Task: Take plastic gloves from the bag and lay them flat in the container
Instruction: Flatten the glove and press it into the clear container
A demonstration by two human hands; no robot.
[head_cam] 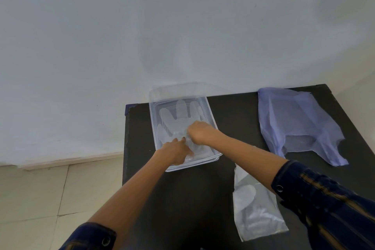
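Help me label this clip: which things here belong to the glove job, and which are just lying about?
In the job: container, glove inside it, clear bag of gloves, left hand, right hand.
Lying about: purple carrier bag on the black table.

I see the clear rectangular plastic container (183, 128) on the black table (233, 119) at its far-left corner, a thin transparent glove (178, 115) flat inside. The pale purple plastic carrier bag (298, 122) lies at the container's three o'clock, the clear flat glove packet (255, 209) at five o'clock.
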